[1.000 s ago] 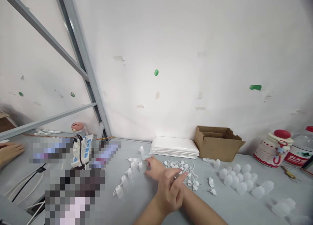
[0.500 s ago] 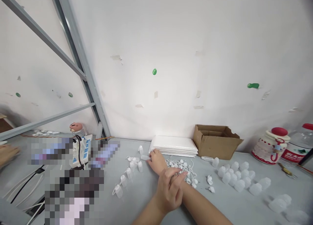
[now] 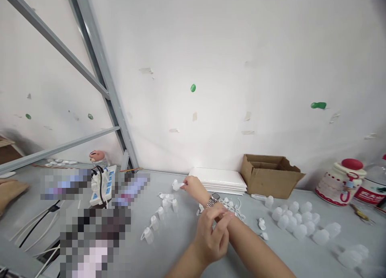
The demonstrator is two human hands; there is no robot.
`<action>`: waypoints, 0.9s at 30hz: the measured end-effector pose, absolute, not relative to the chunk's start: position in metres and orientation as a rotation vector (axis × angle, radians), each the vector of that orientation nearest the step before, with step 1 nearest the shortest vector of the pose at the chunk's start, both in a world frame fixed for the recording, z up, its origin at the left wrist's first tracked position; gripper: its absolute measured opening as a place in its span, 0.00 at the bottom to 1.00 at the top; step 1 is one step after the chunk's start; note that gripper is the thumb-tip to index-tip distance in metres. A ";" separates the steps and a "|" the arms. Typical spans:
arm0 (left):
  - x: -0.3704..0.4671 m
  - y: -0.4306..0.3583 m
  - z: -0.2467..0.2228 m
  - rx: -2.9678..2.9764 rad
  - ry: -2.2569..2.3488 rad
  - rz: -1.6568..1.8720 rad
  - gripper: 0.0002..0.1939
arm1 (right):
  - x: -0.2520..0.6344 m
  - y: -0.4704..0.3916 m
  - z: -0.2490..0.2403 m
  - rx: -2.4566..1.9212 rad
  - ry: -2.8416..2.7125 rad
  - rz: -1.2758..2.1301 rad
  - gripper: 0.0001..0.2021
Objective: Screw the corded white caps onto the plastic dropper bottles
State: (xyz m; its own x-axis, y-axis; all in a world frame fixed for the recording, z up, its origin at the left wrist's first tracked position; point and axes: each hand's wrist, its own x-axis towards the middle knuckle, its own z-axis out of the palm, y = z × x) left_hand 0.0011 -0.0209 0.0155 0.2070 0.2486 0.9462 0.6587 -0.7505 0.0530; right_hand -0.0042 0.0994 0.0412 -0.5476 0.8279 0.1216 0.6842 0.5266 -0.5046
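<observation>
My right hand (image 3: 193, 186) reaches forward and left, its fingertips closed on a small translucent plastic bottle (image 3: 182, 185). The bottle's far end overlaps a small white bottle (image 3: 175, 185) standing on the table. My left hand (image 3: 212, 231) lies across my right forearm, just behind the watch (image 3: 215, 197). Its fingers are bent inward, and I cannot make out what is between them. Nearby on the left, several small bottles (image 3: 155, 222) with looped white caps stand in a slanting row. Behind my right wrist lies a pile of white strapped caps (image 3: 233, 205), partly hidden.
A stack of white flat sheets (image 3: 218, 177) and an open cardboard box (image 3: 268, 179) stand by the wall. To the right are many loose translucent bottles (image 3: 294, 219), a red-lidded jar (image 3: 339, 185) and scissors (image 3: 360, 211). On the left are a power strip (image 3: 104, 185) and cables.
My right hand has lifted slightly and moved forward with the small bottle, towards the standing bottle. The watch now shows. My left hand stays over the right forearm. The view has shifted a little.
</observation>
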 end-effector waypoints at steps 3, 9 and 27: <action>0.001 -0.021 0.017 -2.142 -0.839 -1.569 0.23 | -0.005 0.099 0.046 -1.233 -2.480 0.569 0.09; 0.001 -0.023 0.017 -2.130 -0.849 -1.554 0.23 | -0.014 0.094 0.050 -1.157 -2.586 0.595 0.09; 0.001 -0.024 0.020 -2.107 -0.875 -1.540 0.23 | -0.036 0.087 0.044 -1.103 -2.469 0.460 0.10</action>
